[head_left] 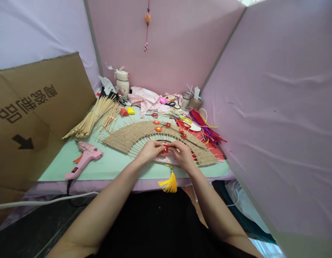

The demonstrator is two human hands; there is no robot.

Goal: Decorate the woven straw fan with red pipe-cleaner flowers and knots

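A small red flower (165, 149) with a pale centre is pinched between my left hand (152, 150) and my right hand (182, 153), fingertips meeting around it. Both hands are over the lower middle of a fan-shaped frame (123, 138) of thin sticks woven with tan cord. Red flowers (158, 129), some with yellow centres, and a dark branch lie along the fan's woven band. Beneath my hands is pale patterned fabric (170, 159). A yellow tassel (170, 183) hangs below it at the table's front edge.
A pink glue gun (85, 157) lies at the left, near a cardboard sheet (42, 107). Behind it is a bundle of sticks (94, 116). A bottle (122, 85), cloth (144, 98), scissors (184, 123) and colourful fuzzy stems (205, 125) are farther back and right.
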